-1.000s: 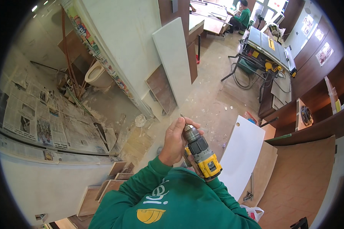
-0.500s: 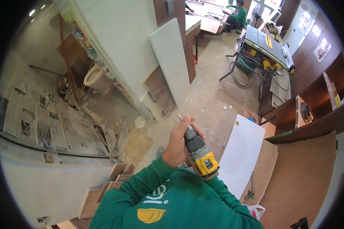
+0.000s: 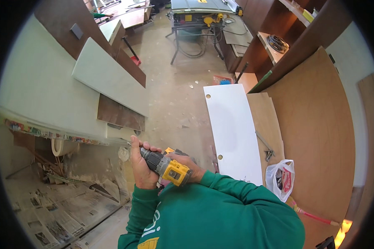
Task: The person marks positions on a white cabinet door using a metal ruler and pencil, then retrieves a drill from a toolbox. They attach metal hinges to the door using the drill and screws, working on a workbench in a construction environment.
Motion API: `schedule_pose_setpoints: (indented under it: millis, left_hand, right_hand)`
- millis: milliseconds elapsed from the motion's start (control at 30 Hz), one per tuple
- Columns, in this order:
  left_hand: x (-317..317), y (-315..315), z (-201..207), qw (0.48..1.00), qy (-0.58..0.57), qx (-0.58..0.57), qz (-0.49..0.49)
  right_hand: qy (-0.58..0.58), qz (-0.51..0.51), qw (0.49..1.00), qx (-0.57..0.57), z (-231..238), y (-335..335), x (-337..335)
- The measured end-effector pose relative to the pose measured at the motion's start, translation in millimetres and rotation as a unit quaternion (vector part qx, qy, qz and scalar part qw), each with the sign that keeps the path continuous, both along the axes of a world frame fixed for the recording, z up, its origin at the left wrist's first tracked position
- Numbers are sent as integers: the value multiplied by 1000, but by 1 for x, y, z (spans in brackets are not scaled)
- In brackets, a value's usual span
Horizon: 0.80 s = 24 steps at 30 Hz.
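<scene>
A yellow and black cordless drill (image 3: 175,172) is held in front of my chest, its chuck toward the upper left. My right hand (image 3: 197,169) grips it by the handle, which is mostly hidden. Around the chuck at the front end closes my left hand (image 3: 142,168), thumb up along one side and fingertips showing on the other. A thin bit pokes out past the thumb. Right of the drill lies a long white panel (image 3: 235,128) with two round holes near its edge.
A plastic bag (image 3: 279,180) and a metal tool (image 3: 266,147) rest on brown boards beside the panel. A table saw (image 3: 201,20) stands at the far end. Boards (image 3: 108,79) lean on the left wall. Newspaper (image 3: 66,216) covers a surface at lower left.
My view has swung to the right, so the saw and white panel appear further left. The drill stays in both hands and now points more to the left.
</scene>
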State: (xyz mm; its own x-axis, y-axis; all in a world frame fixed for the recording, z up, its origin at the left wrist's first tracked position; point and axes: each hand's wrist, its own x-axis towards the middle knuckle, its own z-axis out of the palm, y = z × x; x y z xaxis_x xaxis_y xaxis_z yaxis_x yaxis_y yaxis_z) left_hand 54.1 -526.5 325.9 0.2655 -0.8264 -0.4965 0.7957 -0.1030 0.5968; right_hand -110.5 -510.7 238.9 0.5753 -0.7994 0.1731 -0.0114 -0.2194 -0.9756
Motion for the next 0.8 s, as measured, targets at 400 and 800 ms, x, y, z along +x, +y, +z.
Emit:
schedule_pose_setpoints:
  millis: [400, 800]
  left_hand:
    - [30, -23, -16, 979, -24, -10, -203]
    - [68, -60, -20, 933, 3, -79, -352]
  right_hand:
    - [-29, -110, 980, 162, -32, 26, 24]
    - [-49, -249, 962, 104, -17, 45, 64]
